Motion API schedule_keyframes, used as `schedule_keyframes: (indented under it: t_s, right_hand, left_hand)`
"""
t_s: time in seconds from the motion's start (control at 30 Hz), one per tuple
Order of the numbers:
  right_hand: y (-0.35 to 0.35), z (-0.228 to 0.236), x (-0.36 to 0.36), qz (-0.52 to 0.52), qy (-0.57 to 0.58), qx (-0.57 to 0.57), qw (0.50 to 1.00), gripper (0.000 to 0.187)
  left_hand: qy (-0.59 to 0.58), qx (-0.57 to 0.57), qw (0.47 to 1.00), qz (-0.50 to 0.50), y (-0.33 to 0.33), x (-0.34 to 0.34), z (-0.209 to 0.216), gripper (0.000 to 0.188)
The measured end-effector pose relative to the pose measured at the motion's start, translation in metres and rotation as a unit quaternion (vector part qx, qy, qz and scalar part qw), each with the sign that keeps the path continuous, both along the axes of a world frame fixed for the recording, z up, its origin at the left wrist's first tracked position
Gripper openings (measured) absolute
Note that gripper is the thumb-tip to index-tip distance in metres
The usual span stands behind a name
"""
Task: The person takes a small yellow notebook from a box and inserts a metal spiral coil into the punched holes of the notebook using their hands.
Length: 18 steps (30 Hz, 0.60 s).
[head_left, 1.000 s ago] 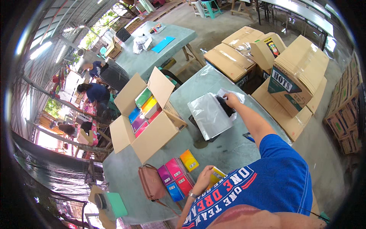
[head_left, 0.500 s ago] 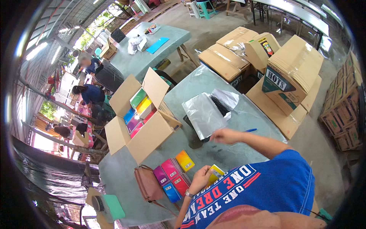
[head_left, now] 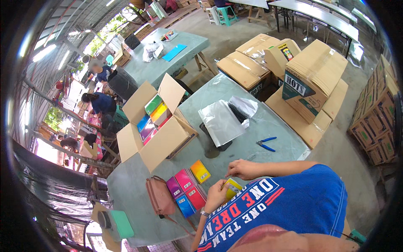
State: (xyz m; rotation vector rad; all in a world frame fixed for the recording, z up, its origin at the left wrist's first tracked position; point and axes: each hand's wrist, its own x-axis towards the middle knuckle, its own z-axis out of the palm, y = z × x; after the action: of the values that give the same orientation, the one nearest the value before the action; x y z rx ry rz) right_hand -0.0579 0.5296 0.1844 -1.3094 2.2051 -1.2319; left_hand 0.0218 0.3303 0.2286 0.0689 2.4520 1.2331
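Observation:
My left hand [head_left: 215, 195] grips a small yellow notebook [head_left: 232, 188] by its side, close to my shirt. Just above the notebook's top corner is my right hand [head_left: 242, 169], its fingers bent together; whatever they pinch, if anything, is too small to tell. Thin dark wire coils [head_left: 252, 158] lie on the table beyond it. To the left of my hands, several stacks of small notebooks sit side by side: yellow [head_left: 200, 171], pink [head_left: 184, 179], purple [head_left: 174, 187], red [head_left: 196, 197] and blue [head_left: 185, 205].
Blue-handled cutting pliers [head_left: 266, 144] lie to the right on the grey table [head_left: 142, 201]. Behind stand an open carton [head_left: 166, 145] of colourful notebooks and a grey plastic-wrapped pack [head_left: 222, 122]. A pinkish-brown bag [head_left: 160, 195] is at left. Cardboard boxes [head_left: 315, 80] flank the table's far right.
My right hand has come down from beside the plastic-wrapped pack to the notebook, uncovering the pliers. My left hand still holds the yellow notebook. The view has shifted slightly.

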Motion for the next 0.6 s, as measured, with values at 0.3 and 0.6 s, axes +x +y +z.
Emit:
schedule_keyframes:
  t_s: [0.3, 0.6]
  right_hand:
    - [-0.003, 0.035, 0.012, 0.030, 0.112, -0.035, 0.993, 0.032]
    - [0.007, 0.037, 0.012, 0.035, 0.064, -0.074, 0.995, 0.033]
  left_hand:
    - [0.010, 0.073, 0.996, 0.056, -0.011, 0.020, -0.021, 0.027]
    - [0.053, 0.032, 0.998, 0.024, -0.002, 0.018, -0.024, 0.027]
